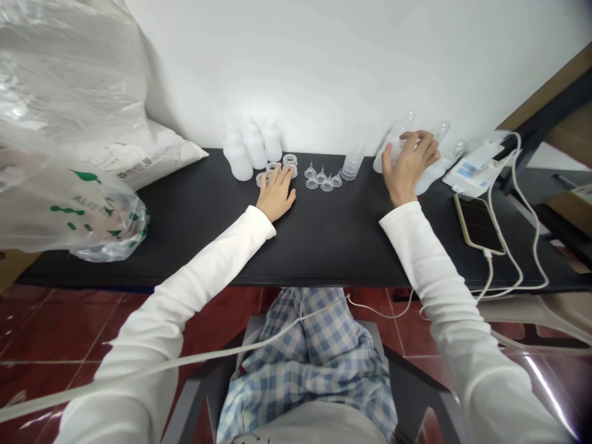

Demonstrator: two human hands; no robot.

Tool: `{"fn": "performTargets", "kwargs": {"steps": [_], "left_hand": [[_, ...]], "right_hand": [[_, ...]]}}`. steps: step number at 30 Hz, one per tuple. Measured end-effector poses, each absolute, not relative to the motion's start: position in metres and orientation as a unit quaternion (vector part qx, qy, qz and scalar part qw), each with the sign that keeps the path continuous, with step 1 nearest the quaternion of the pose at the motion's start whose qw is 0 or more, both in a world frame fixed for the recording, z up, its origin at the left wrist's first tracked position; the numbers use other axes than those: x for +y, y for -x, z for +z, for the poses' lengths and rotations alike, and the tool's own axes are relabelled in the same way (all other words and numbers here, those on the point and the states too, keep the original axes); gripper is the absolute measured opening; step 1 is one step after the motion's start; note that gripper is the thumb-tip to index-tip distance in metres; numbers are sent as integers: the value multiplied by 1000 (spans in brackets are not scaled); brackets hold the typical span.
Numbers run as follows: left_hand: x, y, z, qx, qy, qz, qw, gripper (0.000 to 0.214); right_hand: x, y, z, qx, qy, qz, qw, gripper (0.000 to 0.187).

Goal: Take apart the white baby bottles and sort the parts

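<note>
My left hand (276,192) lies flat on the black table (324,240), fingers stretched out and touching several clear plastic rings (290,161). Behind the rings stand three white bottles (252,148). My right hand (409,163) is curled over a clear bottle (393,145) lying on its side among other assembled bottles (439,161) at the back right. Between my hands sit several clear silicone teats (322,179) and a stack of clear caps (352,163).
A large clear plastic bag (69,185) and a white sack (152,154) fill the left side. On the right lie a phone (480,223) with a white cable (522,246) and a white packet (474,169). A white wall rises behind the table.
</note>
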State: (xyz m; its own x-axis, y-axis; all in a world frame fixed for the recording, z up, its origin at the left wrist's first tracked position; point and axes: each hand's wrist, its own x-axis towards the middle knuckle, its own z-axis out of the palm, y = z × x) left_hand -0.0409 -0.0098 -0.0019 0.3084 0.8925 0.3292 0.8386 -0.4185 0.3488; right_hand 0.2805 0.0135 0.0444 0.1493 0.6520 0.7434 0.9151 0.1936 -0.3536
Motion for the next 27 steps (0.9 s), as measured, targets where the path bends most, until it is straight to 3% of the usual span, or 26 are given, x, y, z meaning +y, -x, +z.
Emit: {"fn": "performTargets", "kwargs": {"steps": [6, 9, 12, 15, 18, 22, 27], "left_hand": [[-10, 38, -4, 497, -825, 263, 49, 65], [-7, 36, -9, 463, -832, 301, 50, 66], [-3, 31, -16, 419, -834, 354, 54, 68], [1, 20, -19, 373, -831, 409, 52, 73], [4, 3, -17, 329, -827, 455, 36, 79], [8, -20, -13, 278, -831, 482, 5, 80], [13, -21, -17, 276, -820, 500, -13, 71]], "right_hand": [[13, -281, 47, -615, 653, -189, 399, 42], [16, -281, 48, -574, 630, -239, 466, 47], [17, -284, 51, -499, 572, -262, 596, 53], [15, -287, 57, -468, 494, -225, 697, 57], [15, -284, 59, -475, 457, -193, 727, 59], [20, -255, 42, -397, 452, -188, 776, 42], [17, -217, -4, -496, 494, -16, 715, 46]]}}
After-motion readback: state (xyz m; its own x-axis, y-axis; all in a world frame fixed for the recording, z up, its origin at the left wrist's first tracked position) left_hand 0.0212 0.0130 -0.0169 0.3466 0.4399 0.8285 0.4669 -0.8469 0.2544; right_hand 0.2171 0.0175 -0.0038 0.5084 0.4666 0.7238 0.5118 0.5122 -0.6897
